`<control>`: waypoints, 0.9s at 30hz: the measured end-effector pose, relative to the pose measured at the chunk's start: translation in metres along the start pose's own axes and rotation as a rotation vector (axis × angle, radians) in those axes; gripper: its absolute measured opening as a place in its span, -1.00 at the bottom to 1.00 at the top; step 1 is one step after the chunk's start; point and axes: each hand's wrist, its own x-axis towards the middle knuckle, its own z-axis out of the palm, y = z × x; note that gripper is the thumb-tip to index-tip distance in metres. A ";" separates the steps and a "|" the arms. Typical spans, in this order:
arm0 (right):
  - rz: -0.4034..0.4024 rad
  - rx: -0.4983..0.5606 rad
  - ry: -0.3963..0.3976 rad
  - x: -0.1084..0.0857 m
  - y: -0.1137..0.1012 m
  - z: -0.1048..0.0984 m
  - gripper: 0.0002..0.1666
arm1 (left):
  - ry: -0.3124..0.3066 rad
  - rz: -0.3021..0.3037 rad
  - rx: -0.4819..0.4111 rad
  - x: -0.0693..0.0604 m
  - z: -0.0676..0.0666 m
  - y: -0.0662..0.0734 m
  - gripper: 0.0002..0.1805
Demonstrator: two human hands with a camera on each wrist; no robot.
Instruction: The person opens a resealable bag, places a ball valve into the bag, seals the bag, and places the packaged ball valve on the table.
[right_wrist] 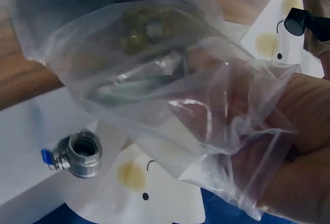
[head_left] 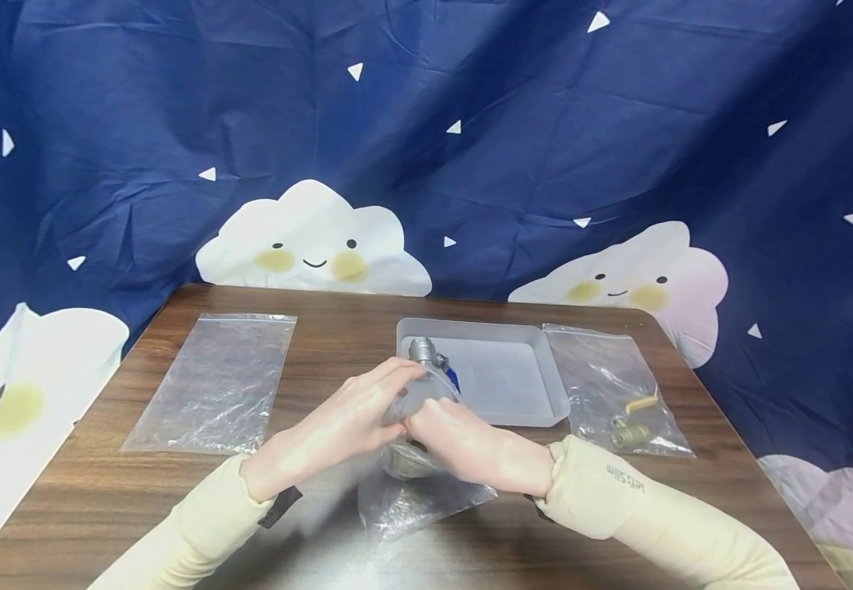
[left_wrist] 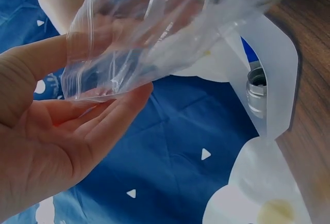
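Note:
Both hands are at a clear zip bag [head_left: 426, 512], whose lower end lies on the table. My left hand [head_left: 345, 418] holds the bag's mouth, the thumb at the zip strip and the fingers beneath, as the left wrist view shows. Reaching into the bag, my right hand [head_left: 463, 434] has its fingers around a brass valve [right_wrist: 149, 30]; the plastic blurs their exact hold. A dark greenish strip, perhaps its handle, shows through the film. Just beyond the hands, a silver valve [right_wrist: 85, 154] with a blue handle stands in the grey tray [head_left: 544, 385].
On the left lies a flat clear zip bag [head_left: 212, 385]. To the tray's right, another zip bag [head_left: 592, 360] contains a brass valve [head_left: 631, 434] with a yellow handle. A blue cloud-patterned curtain [head_left: 367, 139] hangs behind the wooden table [head_left: 338, 344].

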 end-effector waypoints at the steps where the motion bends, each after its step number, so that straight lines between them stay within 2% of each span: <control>1: -0.007 -0.007 0.004 0.000 0.000 0.001 -0.74 | 0.001 0.003 0.002 0.000 0.001 0.000 -0.28; 6: -0.021 -0.036 0.024 -0.001 0.002 -0.002 -0.74 | 0.009 0.019 0.011 0.000 0.002 -0.001 -0.29; 12: -0.004 -0.083 0.075 -0.005 0.001 -0.018 -0.76 | -0.007 0.008 0.014 -0.001 0.002 0.001 -0.27; 16: -0.020 -0.034 0.155 -0.013 0.001 -0.032 -0.77 | -0.018 -0.002 -0.002 -0.001 0.001 0.001 -0.27; 20: -0.032 -0.025 0.280 -0.025 0.003 -0.046 -0.77 | -0.029 -0.005 -0.021 0.000 0.002 0.001 -0.28; 24: -0.001 -0.055 0.352 -0.038 0.007 -0.056 -0.66 | -0.032 -0.003 -0.025 0.000 0.002 0.000 -0.29; 27: 0.039 -0.068 0.318 -0.048 0.009 -0.060 -0.49 | -0.033 -0.005 -0.028 -0.001 0.002 0.000 -0.30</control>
